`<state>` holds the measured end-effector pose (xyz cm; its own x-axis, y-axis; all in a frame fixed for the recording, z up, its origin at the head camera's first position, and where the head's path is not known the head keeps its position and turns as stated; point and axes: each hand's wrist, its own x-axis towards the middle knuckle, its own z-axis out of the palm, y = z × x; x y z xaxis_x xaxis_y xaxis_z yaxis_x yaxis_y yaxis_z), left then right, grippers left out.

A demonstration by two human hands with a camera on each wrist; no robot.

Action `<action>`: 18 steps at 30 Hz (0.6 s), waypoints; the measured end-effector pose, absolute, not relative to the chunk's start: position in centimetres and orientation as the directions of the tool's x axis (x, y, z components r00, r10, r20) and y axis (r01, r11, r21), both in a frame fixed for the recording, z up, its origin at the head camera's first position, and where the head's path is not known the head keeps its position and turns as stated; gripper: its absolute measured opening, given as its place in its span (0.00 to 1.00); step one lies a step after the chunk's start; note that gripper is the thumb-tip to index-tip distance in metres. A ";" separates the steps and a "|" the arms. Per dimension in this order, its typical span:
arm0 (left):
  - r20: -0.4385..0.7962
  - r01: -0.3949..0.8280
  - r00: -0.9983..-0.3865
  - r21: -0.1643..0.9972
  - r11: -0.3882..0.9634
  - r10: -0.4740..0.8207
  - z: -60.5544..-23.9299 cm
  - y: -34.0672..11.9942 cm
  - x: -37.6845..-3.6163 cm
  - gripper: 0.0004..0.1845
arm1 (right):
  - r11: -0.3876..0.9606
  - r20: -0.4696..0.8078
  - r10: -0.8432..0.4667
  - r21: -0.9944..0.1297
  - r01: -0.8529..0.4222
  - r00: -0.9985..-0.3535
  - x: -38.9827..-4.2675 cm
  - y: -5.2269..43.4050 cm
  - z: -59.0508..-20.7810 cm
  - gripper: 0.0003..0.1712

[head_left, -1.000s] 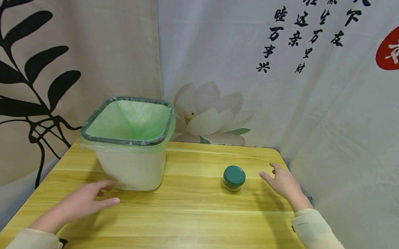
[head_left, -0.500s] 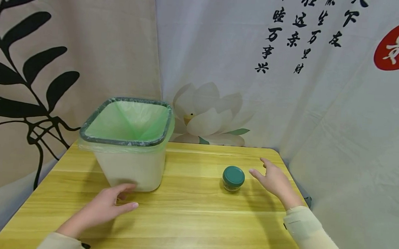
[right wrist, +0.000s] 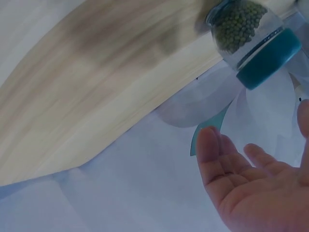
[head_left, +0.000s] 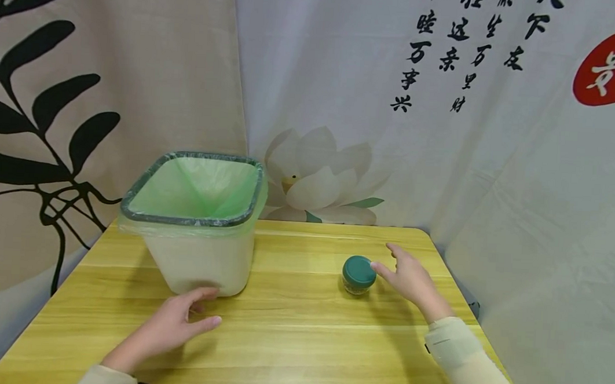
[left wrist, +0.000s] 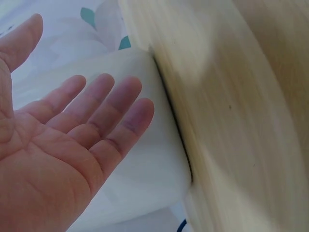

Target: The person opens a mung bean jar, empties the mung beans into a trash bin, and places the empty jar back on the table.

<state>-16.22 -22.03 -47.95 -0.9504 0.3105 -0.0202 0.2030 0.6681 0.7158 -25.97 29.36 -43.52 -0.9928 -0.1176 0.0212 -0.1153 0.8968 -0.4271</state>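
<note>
A small clear jar (head_left: 358, 275) with a green lid stands upright on the wooden table. Small green beans (right wrist: 239, 25) show inside it in the right wrist view. Just right of the jar is my right hand (head_left: 409, 283), fingers spread and holding nothing; in the head view its thumb tip overlaps the lid's edge, and contact cannot be told. My left hand (head_left: 172, 323) hovers before the white bin (head_left: 205, 256), its palm empty and fingers loosely extended in the left wrist view. A green liner bag (head_left: 198, 186) lines the bin.
The wooden table (head_left: 289, 347) runs back to a light curtain (head_left: 496, 167) printed with a lotus flower and dark characters. A dark leafy plant print (head_left: 35, 108) covers the cloth on the left. The bin occupies the table's back left.
My right hand has moved left, up to the jar. My left hand has shifted right along the bin's front. Jar and bin stay in place, while the head view has turned very slightly.
</note>
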 end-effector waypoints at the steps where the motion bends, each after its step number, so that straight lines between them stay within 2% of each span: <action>1: -0.020 0.203 -0.950 0.718 0.666 0.311 -48.1 -22.0 -16.2 0.36 | 0.896 0.021 -0.120 -0.429 -0.117 -0.993 -25.9 29.2 -43.6 0.52; 18: -0.005 0.191 -0.954 0.757 0.624 0.298 -49.2 -20.1 -15.9 0.36 | 0.867 0.017 -0.155 -0.477 -0.144 -0.988 -25.8 27.4 -45.0 0.54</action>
